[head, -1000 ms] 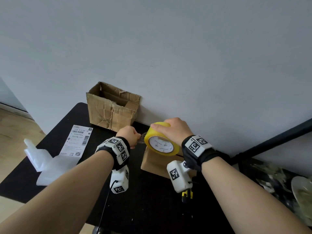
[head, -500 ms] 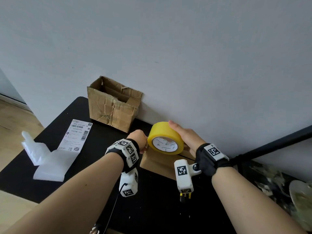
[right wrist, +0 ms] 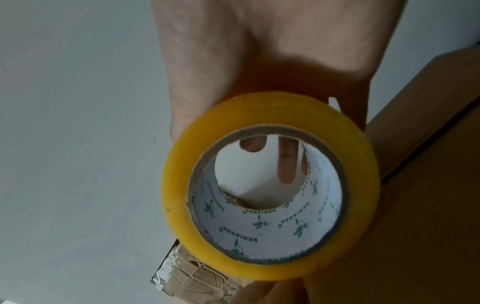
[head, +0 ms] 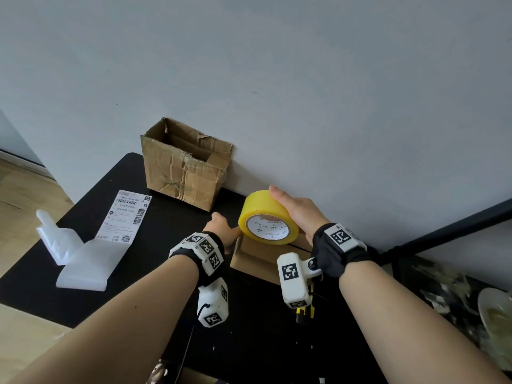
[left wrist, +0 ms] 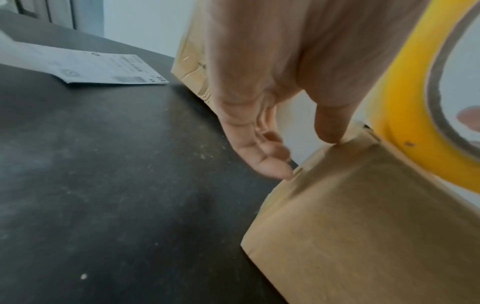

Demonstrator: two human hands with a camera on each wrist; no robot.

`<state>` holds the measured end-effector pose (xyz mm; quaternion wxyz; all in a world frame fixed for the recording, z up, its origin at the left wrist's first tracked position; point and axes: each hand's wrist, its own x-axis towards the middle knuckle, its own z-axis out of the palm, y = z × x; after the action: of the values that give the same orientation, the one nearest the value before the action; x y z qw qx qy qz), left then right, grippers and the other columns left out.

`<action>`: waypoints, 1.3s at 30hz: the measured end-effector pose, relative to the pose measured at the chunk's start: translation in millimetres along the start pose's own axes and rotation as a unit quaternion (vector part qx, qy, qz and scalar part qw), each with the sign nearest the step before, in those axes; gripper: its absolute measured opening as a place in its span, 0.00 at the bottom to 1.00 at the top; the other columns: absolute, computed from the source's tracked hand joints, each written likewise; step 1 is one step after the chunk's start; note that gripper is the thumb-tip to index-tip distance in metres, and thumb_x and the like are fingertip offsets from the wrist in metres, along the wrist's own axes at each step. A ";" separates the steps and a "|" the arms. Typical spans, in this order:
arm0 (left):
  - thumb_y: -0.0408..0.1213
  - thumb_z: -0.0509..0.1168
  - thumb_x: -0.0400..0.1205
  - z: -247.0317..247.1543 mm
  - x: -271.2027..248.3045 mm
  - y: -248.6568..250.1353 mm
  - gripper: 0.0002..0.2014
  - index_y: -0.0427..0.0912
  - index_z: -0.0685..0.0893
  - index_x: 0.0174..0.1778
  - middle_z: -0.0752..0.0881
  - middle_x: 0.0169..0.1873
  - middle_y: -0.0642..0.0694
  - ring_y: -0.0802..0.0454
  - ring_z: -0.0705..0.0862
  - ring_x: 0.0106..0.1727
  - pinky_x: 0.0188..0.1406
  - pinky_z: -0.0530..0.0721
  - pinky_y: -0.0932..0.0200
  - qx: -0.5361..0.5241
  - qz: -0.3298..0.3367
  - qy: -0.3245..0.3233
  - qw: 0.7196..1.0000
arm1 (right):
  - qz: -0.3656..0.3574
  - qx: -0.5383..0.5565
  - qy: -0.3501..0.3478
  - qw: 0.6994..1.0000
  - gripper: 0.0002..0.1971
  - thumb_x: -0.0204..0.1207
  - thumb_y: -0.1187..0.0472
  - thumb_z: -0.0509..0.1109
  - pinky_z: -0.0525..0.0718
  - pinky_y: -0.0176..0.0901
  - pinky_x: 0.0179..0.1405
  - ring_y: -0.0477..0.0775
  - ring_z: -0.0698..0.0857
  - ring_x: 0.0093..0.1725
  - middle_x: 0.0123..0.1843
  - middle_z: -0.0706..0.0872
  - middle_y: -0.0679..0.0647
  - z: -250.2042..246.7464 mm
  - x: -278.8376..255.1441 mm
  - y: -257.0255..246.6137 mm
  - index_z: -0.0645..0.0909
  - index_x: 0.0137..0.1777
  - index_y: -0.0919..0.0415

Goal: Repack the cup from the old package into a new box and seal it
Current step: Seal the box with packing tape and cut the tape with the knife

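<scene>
My right hand (head: 297,210) wraps the yellow tape roll (head: 267,218) on top of the new box (head: 260,261). My left hand (head: 223,227), fingers relaxed, thumb pressing the box's near-left top edge, should pin the tape end while I pull straight along the seam. The cup isn't visible.

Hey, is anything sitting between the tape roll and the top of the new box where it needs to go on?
Nothing visible does. The right hand holds the yellow tape roll directly over the closed new box, at its left edge. The left hand presses its thumb on that edge beside the roll, not under it.
</scene>
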<state>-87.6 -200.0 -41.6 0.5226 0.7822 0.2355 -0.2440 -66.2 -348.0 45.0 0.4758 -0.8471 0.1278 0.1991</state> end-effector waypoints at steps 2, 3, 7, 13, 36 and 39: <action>0.38 0.69 0.78 -0.7 -1.2 -3.5 0.13 0.41 0.77 0.55 0.83 0.51 0.42 0.44 0.84 0.48 0.44 0.83 0.55 0.065 0.091 0.063 0.992 | 0.000 0.003 -0.005 1.000 0.58 0.53 0.23 0.70 0.78 0.60 0.68 0.67 0.84 0.61 0.63 0.82 0.71 -0.5 0.2 0.1 0.74 0.69 0.75; 0.35 0.68 0.77 -1.0 -5.1 -1.5 0.06 0.43 0.81 0.48 0.85 0.45 0.45 0.46 0.84 0.48 0.43 0.80 0.57 0.071 0.141 0.087 0.984 | -0.001 0.001 -0.008 1.000 0.54 0.58 0.25 0.70 0.78 0.60 0.68 0.67 0.84 0.60 0.62 0.83 0.70 -0.8 0.9 0.6 0.75 0.68 0.75; 0.28 0.69 0.74 -9.0 -13.4 5.6 0.09 0.48 0.84 0.35 0.83 0.31 0.52 0.50 0.83 0.41 0.39 0.77 0.60 0.092 0.204 0.068 0.972 | 0.000 -0.004 -0.003 1.000 0.43 0.65 0.29 0.69 0.78 0.59 0.68 0.62 0.85 0.59 0.60 0.85 0.67 -2.6 4.8 1.7 0.79 0.63 0.70; 0.30 0.78 0.66 -28.7 -8.3 16.7 0.29 0.52 0.78 0.61 0.84 0.49 0.54 0.54 0.81 0.52 0.53 0.78 0.57 0.142 0.185 -0.113 0.966 | 0.002 -0.003 0.002 1.000 0.35 0.67 0.29 0.68 0.78 0.59 0.69 0.63 0.85 0.58 0.57 0.87 0.66 -3.0 10.8 2.2 0.83 0.52 0.64; 0.45 0.83 0.60 -9.5 -9.5 34.7 0.49 0.54 0.65 0.76 0.80 0.64 0.52 0.48 0.78 0.66 0.63 0.79 0.52 0.368 0.199 -0.110 0.901 | -0.054 -0.037 0.038 0.997 0.30 0.63 0.33 0.75 0.79 0.48 0.39 0.55 0.78 0.32 0.27 0.77 0.61 -33.1 10.9 16.6 0.77 0.28 0.63; 0.45 0.83 0.61 -9.5 -7.3 36.1 0.54 0.54 0.59 0.80 0.76 0.67 0.50 0.47 0.76 0.68 0.65 0.78 0.51 0.368 0.187 -0.110 0.904 | -0.059 -0.078 0.062 0.993 0.33 0.63 0.36 0.77 0.65 0.46 0.35 0.54 0.67 0.26 0.19 0.61 0.48 -50.1 9.3 20.5 0.57 0.20 0.53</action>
<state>-69.4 -204.4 -8.5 0.2566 0.9167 -0.0801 -0.2957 -55.5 -401.7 48.7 0.4106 -0.8984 0.0907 0.1271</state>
